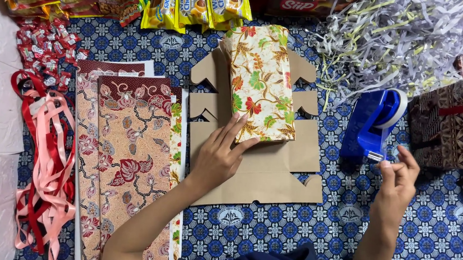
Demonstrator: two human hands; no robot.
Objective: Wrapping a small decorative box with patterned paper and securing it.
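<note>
The floral-wrapped box [260,83] is pressed onto flat brown cardboard [261,169] by the open left hand [220,156], while tape is pinched at the blue tape dispenser [373,125] by the right hand [398,180].

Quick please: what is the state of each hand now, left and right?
Left hand: open, fingers flat on the floral-wrapped box.
Right hand: fingertips pinched at the blue tape dispenser; tape itself cannot be told.

Floral-wrapped box [260,83] upright on flat cardboard [272,170]; blue tape dispenser [373,125] beside, probably touching neither.
</note>
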